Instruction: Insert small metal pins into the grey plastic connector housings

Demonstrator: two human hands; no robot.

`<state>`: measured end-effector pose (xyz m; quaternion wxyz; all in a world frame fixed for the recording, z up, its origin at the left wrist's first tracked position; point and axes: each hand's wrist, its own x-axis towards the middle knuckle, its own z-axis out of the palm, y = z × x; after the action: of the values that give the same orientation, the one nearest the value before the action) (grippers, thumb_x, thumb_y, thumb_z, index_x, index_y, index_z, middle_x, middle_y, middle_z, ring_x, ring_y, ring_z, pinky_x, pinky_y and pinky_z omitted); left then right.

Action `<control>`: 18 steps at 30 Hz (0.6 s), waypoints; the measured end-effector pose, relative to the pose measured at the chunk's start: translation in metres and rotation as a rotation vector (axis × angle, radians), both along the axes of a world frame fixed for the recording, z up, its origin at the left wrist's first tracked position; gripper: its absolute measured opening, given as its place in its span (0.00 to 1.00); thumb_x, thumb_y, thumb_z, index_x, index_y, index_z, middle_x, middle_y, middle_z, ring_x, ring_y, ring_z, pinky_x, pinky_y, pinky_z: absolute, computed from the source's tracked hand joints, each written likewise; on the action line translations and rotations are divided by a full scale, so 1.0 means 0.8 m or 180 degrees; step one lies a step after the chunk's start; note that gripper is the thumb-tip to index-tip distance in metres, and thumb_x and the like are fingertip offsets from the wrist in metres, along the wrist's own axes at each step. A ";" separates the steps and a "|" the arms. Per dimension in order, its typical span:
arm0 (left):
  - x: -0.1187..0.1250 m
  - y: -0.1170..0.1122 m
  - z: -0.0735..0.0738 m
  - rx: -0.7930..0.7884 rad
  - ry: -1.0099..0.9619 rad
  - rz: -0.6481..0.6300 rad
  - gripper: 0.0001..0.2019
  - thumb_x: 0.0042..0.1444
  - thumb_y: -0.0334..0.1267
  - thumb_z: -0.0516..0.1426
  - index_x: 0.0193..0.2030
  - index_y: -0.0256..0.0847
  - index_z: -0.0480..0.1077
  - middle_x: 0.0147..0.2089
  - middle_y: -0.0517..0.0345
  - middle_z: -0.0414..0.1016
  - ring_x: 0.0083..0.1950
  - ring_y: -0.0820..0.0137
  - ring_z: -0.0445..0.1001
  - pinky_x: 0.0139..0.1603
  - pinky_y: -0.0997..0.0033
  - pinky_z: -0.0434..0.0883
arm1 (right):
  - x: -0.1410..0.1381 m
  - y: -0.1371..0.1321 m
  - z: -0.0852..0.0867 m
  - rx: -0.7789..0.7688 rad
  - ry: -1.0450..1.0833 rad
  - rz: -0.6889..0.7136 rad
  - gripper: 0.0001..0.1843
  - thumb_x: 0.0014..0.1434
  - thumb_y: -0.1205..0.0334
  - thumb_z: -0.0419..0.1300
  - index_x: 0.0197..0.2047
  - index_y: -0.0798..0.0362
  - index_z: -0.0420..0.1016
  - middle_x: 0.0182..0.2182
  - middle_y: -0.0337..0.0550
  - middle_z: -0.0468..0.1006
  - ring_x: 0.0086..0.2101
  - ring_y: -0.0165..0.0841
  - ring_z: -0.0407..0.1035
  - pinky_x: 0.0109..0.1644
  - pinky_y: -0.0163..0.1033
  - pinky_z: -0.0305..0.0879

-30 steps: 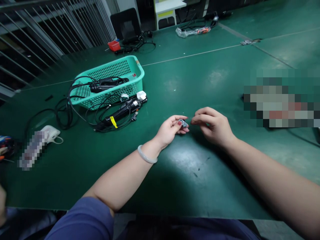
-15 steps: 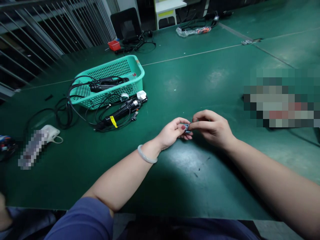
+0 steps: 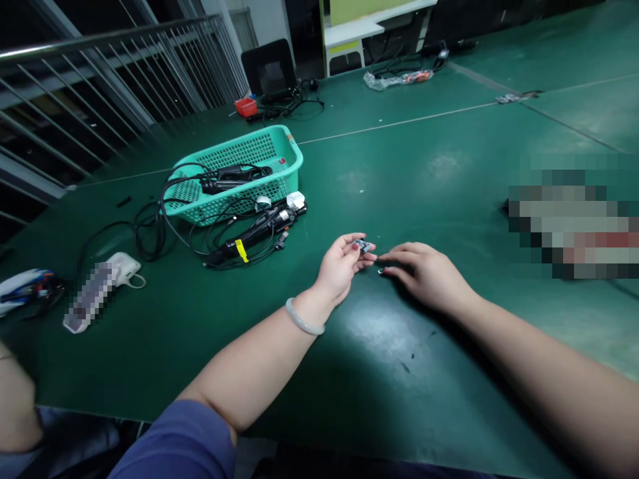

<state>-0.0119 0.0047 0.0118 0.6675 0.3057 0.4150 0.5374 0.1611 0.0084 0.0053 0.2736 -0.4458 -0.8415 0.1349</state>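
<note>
My left hand (image 3: pixel 341 266), with a pale bangle on its wrist, pinches a small grey and dark piece (image 3: pixel 362 246) between thumb and fingers. It looks like a little circuit board, but is too small to be sure. Just right of it, my right hand (image 3: pixel 432 274) is low over the green table, thumb and forefinger apart. At the tip of its thumb is a tiny shiny piece (image 3: pixel 381 271); whether it lies on the table or touches the thumb I cannot tell.
A turquoise basket (image 3: pixel 294 174) holds black cabled devices. Before it lies a black handheld tool (image 3: pixel 259 229) with a yellow tag. A white power bank-like object (image 3: pixel 124 266) is at left, beside a person's arm (image 3: pixel 17 399). A blurred-out item (image 3: pixel 574 223) lies at right.
My right hand has come away from the piece in my left hand and dropped toward the table, its thumb and forefinger spreading. The view has shifted, so the scene sits lower and farther right.
</note>
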 end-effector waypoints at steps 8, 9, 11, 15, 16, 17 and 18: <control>0.005 0.001 -0.004 -0.0014 0.0187 0.0286 0.04 0.58 0.29 0.55 0.40 0.35 0.65 0.32 0.58 0.76 0.29 0.77 0.74 0.38 0.72 0.69 | -0.011 0.003 -0.014 -0.0227 -0.0358 0.0172 0.11 0.61 0.64 0.51 0.32 0.53 0.73 0.32 0.45 0.75 0.35 0.36 0.69 0.42 0.41 0.67; 0.005 0.001 -0.003 -0.0025 0.0191 0.0294 0.04 0.58 0.29 0.54 0.40 0.35 0.65 0.32 0.58 0.76 0.29 0.77 0.74 0.38 0.72 0.69 | -0.011 0.003 -0.015 -0.0208 -0.0371 0.0190 0.11 0.62 0.64 0.50 0.32 0.53 0.72 0.32 0.46 0.75 0.36 0.37 0.69 0.42 0.41 0.66; 0.006 0.001 -0.002 -0.0059 0.0206 0.0292 0.04 0.58 0.27 0.55 0.40 0.35 0.65 0.32 0.58 0.76 0.29 0.77 0.74 0.38 0.72 0.69 | -0.009 0.002 -0.015 -0.0197 -0.0336 0.0206 0.12 0.63 0.63 0.48 0.31 0.52 0.71 0.31 0.46 0.74 0.36 0.37 0.68 0.42 0.41 0.66; 0.006 0.000 0.002 -0.0131 0.0213 0.0242 0.06 0.56 0.25 0.56 0.40 0.35 0.65 0.33 0.57 0.76 0.30 0.76 0.75 0.41 0.69 0.70 | -0.005 0.001 -0.007 -0.0364 0.0090 -0.0082 0.09 0.61 0.65 0.48 0.31 0.51 0.67 0.28 0.42 0.75 0.29 0.33 0.69 0.37 0.37 0.65; 0.006 -0.001 0.002 -0.0135 0.0203 0.0222 0.06 0.55 0.25 0.56 0.40 0.35 0.65 0.33 0.57 0.76 0.30 0.76 0.75 0.41 0.68 0.71 | -0.004 0.001 -0.004 -0.0404 0.0230 -0.0227 0.08 0.60 0.65 0.49 0.31 0.50 0.67 0.26 0.40 0.75 0.27 0.32 0.69 0.35 0.37 0.65; 0.006 -0.001 0.003 -0.0136 0.0192 0.0204 0.06 0.55 0.25 0.57 0.39 0.35 0.65 0.33 0.57 0.76 0.30 0.76 0.75 0.42 0.67 0.71 | -0.003 0.001 -0.002 -0.0435 0.0359 -0.0364 0.08 0.60 0.65 0.50 0.31 0.50 0.67 0.26 0.39 0.75 0.26 0.31 0.69 0.34 0.36 0.65; 0.006 -0.001 0.003 -0.0139 0.0182 0.0187 0.07 0.54 0.25 0.57 0.39 0.35 0.65 0.33 0.57 0.76 0.31 0.76 0.75 0.43 0.67 0.71 | -0.002 0.002 0.000 -0.0462 0.0470 -0.0481 0.08 0.59 0.64 0.50 0.31 0.50 0.68 0.25 0.39 0.76 0.26 0.32 0.69 0.33 0.36 0.65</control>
<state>-0.0074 0.0036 0.0143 0.6458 0.2939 0.4543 0.5386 0.1599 0.0101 0.0055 0.3112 -0.5154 -0.7712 0.2069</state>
